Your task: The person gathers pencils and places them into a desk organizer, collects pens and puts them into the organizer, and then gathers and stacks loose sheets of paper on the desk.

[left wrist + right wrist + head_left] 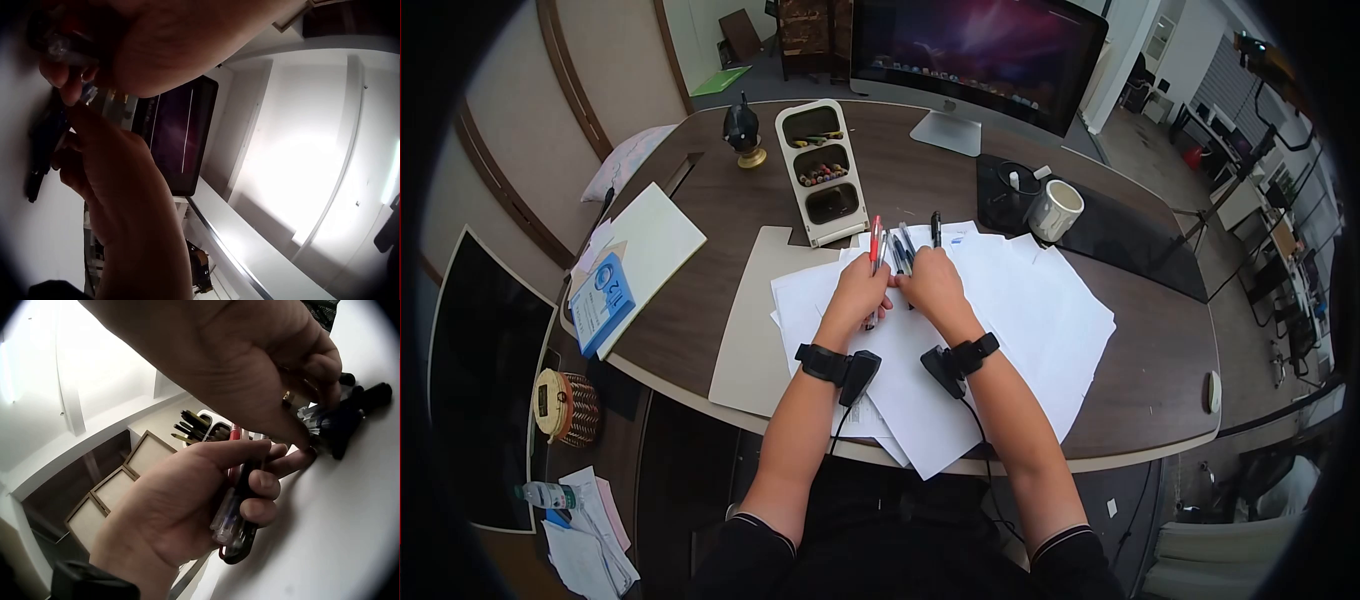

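Note:
My left hand (859, 297) grips a bundle of pens, among them a red pen (875, 238). In the right wrist view, the fingers of that hand curl round the clear barrel of a pen (226, 519) and a dark one beside it. My right hand (933, 285) is right beside it, its fingertips pinching several dark-capped pens (350, 415) low over the white paper (1040, 330). A black pen (936, 228) sticks up past its knuckles. Its palm side is hidden in the head view.
Beyond the hands stands a three-compartment organizer (853, 226) with pencils in two compartments. A mug (1056, 211) is on the dark mat (1140, 250) to the right, before the monitor (980, 50). A grey board (745, 340) lies under the papers; a blue packet (603, 300) is far left.

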`<state>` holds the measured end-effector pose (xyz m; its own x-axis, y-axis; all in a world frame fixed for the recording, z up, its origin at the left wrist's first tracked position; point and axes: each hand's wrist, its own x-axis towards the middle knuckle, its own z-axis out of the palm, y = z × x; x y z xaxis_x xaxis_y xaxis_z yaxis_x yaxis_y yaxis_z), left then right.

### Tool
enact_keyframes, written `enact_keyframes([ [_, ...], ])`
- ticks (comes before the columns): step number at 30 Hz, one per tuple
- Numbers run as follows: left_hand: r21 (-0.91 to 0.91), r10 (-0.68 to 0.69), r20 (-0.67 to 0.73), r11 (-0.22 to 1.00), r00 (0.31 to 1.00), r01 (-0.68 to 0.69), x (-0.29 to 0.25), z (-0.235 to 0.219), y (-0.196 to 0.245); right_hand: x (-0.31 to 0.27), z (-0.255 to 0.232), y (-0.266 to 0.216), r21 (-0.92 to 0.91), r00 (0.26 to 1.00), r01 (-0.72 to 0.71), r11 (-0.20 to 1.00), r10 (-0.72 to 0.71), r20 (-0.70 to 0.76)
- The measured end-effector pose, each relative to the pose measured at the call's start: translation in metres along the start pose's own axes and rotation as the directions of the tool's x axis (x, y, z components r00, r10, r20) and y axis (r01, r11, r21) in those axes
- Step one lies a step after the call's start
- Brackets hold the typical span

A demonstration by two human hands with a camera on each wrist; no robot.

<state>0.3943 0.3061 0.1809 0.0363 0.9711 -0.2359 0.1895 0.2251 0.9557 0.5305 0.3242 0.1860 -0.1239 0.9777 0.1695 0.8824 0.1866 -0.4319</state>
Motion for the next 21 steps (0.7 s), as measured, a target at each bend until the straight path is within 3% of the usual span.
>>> enact_keyframes([
  [3,-0.042,-0.017,0.003,0.999,1.0,0.017,0.004,-0.002,-0.003,0.002,-0.004,-0.002,0.052,0.992,-0.077,0.996,0.072,0.101],
  [9,0.007,-0.019,-0.056,1.0,0.998,0.02,0.004,-0.003,-0.006,0.004,-0.004,-0.001,-0.021,0.963,-0.057,0.998,0.06,0.264],
  [12,0.047,-0.017,-0.065,0.999,0.998,0.02,0.007,-0.002,-0.008,0.005,-0.005,0.001,0.021,0.962,-0.038,0.999,0.031,0.272],
  [15,-0.045,0.067,-0.061,0.997,0.996,-0.069,0.01,-0.001,-0.012,0.001,-0.017,0.008,0.084,0.971,-0.039,0.996,0.018,0.24],
  [18,-0.363,0.013,0.088,0.931,0.996,0.02,0.004,-0.003,0.003,-0.016,-0.046,0.013,0.309,0.978,-0.134,0.941,0.076,0.193],
  [21,-0.562,0.004,0.268,0.812,0.963,0.153,-0.001,0.006,0.008,-0.037,-0.059,0.025,0.451,0.987,-0.101,0.887,0.032,0.157],
])
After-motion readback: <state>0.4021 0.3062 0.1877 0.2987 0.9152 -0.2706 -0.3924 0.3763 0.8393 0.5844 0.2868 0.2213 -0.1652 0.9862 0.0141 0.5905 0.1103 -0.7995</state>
